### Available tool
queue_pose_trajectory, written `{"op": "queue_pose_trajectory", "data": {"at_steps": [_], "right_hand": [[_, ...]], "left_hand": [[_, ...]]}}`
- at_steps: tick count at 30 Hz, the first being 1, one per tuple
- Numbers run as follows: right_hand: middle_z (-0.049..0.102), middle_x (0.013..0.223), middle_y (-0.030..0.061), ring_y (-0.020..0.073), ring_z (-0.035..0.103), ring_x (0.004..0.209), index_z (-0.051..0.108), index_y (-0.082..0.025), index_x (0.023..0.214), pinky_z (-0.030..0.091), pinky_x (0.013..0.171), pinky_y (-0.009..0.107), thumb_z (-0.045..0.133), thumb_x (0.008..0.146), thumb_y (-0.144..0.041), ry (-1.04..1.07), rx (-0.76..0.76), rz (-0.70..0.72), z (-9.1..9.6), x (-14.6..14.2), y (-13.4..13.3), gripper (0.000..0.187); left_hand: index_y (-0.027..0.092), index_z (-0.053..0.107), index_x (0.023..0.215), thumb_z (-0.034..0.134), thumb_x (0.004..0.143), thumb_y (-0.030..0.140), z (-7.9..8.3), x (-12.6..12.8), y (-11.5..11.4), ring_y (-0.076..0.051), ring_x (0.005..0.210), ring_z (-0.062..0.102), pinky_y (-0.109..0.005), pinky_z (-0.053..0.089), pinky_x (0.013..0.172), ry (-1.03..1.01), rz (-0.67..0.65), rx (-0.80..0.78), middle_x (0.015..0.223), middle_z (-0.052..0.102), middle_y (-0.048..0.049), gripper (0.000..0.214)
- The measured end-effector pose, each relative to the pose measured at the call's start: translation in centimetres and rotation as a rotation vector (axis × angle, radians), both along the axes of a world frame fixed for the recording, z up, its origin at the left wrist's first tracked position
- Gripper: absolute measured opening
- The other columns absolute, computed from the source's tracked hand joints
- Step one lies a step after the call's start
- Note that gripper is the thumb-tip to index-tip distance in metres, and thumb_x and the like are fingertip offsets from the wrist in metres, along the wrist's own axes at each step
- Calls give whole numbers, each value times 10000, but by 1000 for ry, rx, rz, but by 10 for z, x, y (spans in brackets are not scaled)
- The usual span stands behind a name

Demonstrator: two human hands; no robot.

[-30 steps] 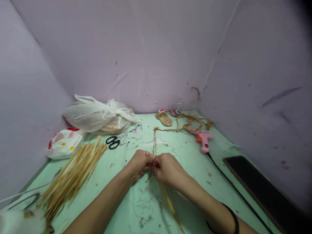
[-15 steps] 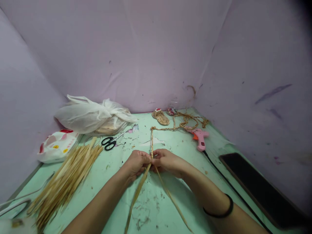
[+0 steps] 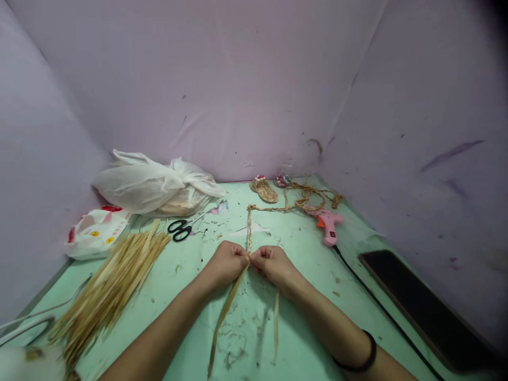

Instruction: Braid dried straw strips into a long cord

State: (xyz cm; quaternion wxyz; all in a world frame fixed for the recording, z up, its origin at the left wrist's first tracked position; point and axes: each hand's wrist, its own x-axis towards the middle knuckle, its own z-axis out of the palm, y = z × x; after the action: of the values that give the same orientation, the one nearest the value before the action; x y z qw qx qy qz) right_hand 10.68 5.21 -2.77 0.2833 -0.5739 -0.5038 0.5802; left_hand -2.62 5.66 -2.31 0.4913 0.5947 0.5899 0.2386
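Observation:
A thin straw braid [image 3: 250, 225] runs from the back of the green table [image 3: 309, 264] toward me and ends between my two fists. My left hand [image 3: 226, 262] is closed on the braid's near end, and one loose straw strip [image 3: 222, 317] trails from it toward me. My right hand [image 3: 272, 262] is closed beside it, knuckles nearly touching the left, and a second strip [image 3: 275, 325] hangs from it. The far part of the braid [image 3: 305, 198] lies looped by the back wall.
A bundle of straw strips [image 3: 115, 280] lies at the left. Black scissors [image 3: 180, 229], a white plastic bag [image 3: 159, 182] and a printed packet [image 3: 93, 233] sit behind it. A pink glue gun [image 3: 328, 225] with black cord, a small woven sandal [image 3: 264, 189] and a dark phone [image 3: 420, 304] lie at the right.
Both hands stayed at the braid's end and worked the strands. The loose strips swung: spread apart half a second ago, the right one now hangs straighter toward me.

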Motion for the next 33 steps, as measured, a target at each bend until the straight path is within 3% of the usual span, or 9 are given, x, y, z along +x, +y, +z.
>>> {"op": "queue_pose_trajectory", "data": {"at_steps": [7, 11, 13, 17, 19, 22, 25, 28, 33], "right_hand": [[466, 417, -46, 34, 269, 356, 512, -137, 539, 188, 379, 191, 476, 587, -154, 92, 38, -53, -7, -1, -1, 62], [416, 395, -64, 41, 288, 375, 518, -136, 554, 205, 396, 184, 487, 556, -142, 164, 15, -90, -4, -2, -2, 32], [427, 410, -60, 49, 323, 395, 512, -138, 557, 228, 407, 181, 497, 549, -149, 190, 4, -104, -3, -2, -3, 20], [412, 397, -69, 46, 309, 373, 492, -147, 547, 216, 391, 181, 508, 550, -164, 243, -37, -66, -2, 1, -1, 24], [376, 372, -77, 40, 270, 348, 479, -151, 526, 179, 374, 184, 517, 569, -186, 252, -64, -16, -2, 4, 0, 67], [407, 391, -67, 35, 295, 355, 469, -147, 515, 202, 384, 179, 539, 591, -218, 283, -67, 30, -2, 6, 1, 126], [495, 457, -35, 52, 410, 417, 481, -141, 553, 297, 452, 179, 540, 597, -212, 347, -43, 50, -2, 6, 2, 101], [515, 486, -26, 61, 429, 441, 494, -139, 589, 307, 470, 184, 537, 615, -216, 316, -5, 109, -3, 9, 5, 92], [530, 548, -19, 73, 442, 505, 513, -136, 636, 327, 508, 187, 525, 648, -168, 100, 211, 257, -7, 17, 10, 36]], "left_hand": [[158, 597, 572, 438, 667, 242, 35, 10, -23, -137, 529, 469, -237, 268, 493, 640, -31, 213, 546, 547, -41, 204], [152, 632, 749, 416, 700, 204, 33, 30, -46, -190, 591, 526, -266, 301, 548, 776, -75, 288, 656, 597, -99, 228], [141, 629, 745, 447, 667, 165, 28, 35, -51, -193, 579, 523, -270, 303, 560, 712, -80, 339, 619, 581, -97, 199], [149, 540, 479, 547, 617, 220, 33, 22, -37, -121, 449, 427, -235, 258, 483, 366, -31, 277, 439, 456, -17, 155], [141, 534, 479, 539, 634, 254, 40, 10, -24, -88, 404, 385, -218, 242, 437, 186, 116, 183, 436, 454, 4, 192], [120, 596, 692, 542, 622, 244, 41, 1, -10, -55, 337, 370, -201, 223, 353, -138, 256, -176, 578, 559, -4, 152], [89, 584, 654, 588, 599, 274, 29, 2, -7, -51, 364, 429, -178, 276, 335, -399, 101, -405, 604, 573, -38, 193], [85, 574, 608, 599, 591, 259, 19, 5, -8, -56, 351, 430, -168, 304, 336, -398, 86, -405, 484, 511, -5, 177], [141, 477, 494, 543, 572, 206, 18, 10, -10, -64, 267, 313, -189, 197, 289, -151, 203, -323, 349, 392, 45, 120]]}}
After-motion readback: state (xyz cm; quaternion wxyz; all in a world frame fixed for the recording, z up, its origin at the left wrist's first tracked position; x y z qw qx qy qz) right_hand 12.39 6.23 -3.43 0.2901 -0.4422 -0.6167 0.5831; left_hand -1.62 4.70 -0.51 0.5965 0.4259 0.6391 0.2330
